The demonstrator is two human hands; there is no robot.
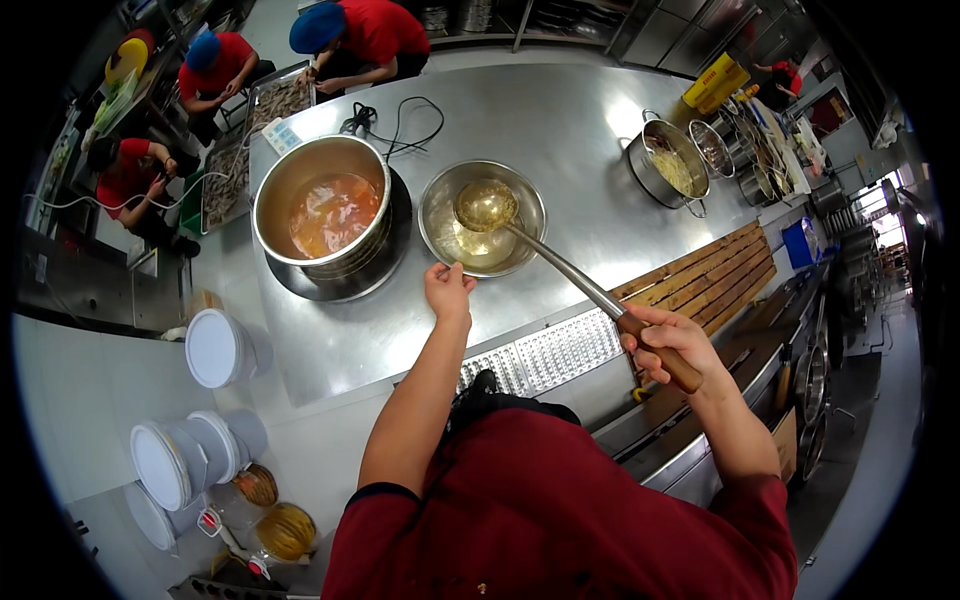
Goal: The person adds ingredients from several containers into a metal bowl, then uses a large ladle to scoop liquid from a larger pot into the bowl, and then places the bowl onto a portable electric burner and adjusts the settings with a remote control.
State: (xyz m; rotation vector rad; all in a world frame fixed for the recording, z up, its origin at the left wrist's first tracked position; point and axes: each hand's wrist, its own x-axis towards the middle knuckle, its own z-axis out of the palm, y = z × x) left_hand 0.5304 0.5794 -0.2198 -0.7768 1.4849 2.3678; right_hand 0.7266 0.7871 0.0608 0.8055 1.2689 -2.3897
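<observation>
My right hand (668,345) is wrapped round the wooden handle of a long ladle (566,266). The ladle's bowl hangs over a round steel mixing bowl (434,225) and has pale yellowish liquid in it. More of that liquid lies in the bottom of the mixing bowl. At the bowl's near rim, my left hand (450,290) pinches the edge between thumb and fingers. To the left, a large steel stockpot (266,205) of orange-red soup (334,214) sits on a dark round base (365,285).
A two-handled pot (642,172) of pale shreds stands at the back right of the steel table (560,100). A black cable (405,125) lies behind the stockpot. Wooden slats (715,275) are at right, white buckets (213,347) at left. Several co-workers in red (385,40) work beyond.
</observation>
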